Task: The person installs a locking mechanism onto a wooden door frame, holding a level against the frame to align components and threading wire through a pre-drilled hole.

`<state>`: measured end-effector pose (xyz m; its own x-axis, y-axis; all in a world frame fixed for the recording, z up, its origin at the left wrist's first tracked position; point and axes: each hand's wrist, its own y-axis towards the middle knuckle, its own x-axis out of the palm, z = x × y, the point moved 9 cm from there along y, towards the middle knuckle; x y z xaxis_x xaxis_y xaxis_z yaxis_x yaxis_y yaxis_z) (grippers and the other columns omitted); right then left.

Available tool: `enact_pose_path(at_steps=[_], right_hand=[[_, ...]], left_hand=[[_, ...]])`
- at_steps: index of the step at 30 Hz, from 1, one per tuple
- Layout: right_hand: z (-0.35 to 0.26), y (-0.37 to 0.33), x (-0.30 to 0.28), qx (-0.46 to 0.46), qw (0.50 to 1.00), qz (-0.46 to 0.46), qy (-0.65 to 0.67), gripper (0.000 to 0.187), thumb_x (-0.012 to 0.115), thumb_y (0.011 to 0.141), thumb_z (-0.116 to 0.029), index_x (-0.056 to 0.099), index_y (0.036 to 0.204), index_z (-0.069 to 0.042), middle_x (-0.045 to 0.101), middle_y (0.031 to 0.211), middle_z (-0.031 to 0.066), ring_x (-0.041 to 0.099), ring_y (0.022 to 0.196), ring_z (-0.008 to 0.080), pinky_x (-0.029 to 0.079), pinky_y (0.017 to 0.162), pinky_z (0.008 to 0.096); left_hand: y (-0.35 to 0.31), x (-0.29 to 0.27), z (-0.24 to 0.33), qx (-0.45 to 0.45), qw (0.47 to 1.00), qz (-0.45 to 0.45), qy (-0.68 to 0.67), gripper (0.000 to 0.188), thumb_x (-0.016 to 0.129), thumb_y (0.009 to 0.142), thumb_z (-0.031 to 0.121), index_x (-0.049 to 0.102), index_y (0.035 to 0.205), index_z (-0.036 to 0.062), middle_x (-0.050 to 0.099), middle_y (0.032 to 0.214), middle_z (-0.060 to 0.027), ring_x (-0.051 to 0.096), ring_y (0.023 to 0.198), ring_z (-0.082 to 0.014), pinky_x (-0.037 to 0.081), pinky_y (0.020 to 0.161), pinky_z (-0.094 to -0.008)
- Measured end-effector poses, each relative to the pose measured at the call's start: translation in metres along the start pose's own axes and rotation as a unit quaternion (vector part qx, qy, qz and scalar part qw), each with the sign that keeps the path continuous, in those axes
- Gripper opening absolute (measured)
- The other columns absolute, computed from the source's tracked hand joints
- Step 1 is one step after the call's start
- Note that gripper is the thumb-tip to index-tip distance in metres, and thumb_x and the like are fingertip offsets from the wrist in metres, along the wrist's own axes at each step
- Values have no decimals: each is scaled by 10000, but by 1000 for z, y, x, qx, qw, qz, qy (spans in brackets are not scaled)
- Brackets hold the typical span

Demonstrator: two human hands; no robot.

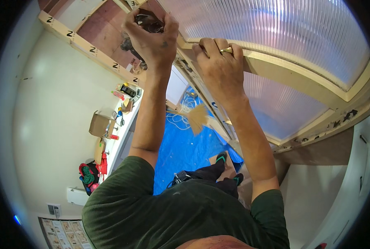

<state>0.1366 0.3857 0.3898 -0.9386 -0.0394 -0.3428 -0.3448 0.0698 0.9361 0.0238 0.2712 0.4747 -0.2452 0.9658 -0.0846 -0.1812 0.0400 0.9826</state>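
My left hand (158,43) is raised at the top, its fingers curled round something dark and shiny (148,21) whose kind I cannot make out. More dark parts show beside the wrist, next to the wooden framing (92,50). To its right, my right hand (221,64), with a gold-coloured ring, is closed over a pale wooden frame (272,66). Its fingertips are bent over the rail and partly hidden. Ribbed translucent panels (272,25) are set in that frame, above and below the rail.
Along the left wall, a white counter (120,145) bears an open cardboard box (101,124), scissors (122,121) and bottles. Blue sheeting (185,149) covers the floor below, with white cord (189,101) and a straw-coloured brush or broom head (197,119). My feet stand on brown board.
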Motion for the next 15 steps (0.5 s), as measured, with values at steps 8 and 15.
enact_pose_path(at_steps=[8, 15], right_hand=[[-2, 0, 0, -2, 1000, -1, -9, 210, 705, 912, -235, 785, 1090, -157, 640, 1036, -35, 598, 1067, 161, 391, 986, 397], [-2, 0, 1, -3, 1000, -5, -10, 209, 682, 914, -238, 778, 1081, -157, 637, 1041, -26, 603, 1070, 170, 391, 984, 405]], left_hand=[[-24, -1, 9, 55, 996, 3, 65, 674, 866, 858, 167, 436, 1334, -40, 554, 1136, -159, 620, 900, -182, 561, 778, -341], [-38, 0, 4, 24, 999, -2, 47, 665, 858, 857, 109, 430, 1346, -33, 574, 1135, -165, 637, 879, -188, 564, 753, -333]])
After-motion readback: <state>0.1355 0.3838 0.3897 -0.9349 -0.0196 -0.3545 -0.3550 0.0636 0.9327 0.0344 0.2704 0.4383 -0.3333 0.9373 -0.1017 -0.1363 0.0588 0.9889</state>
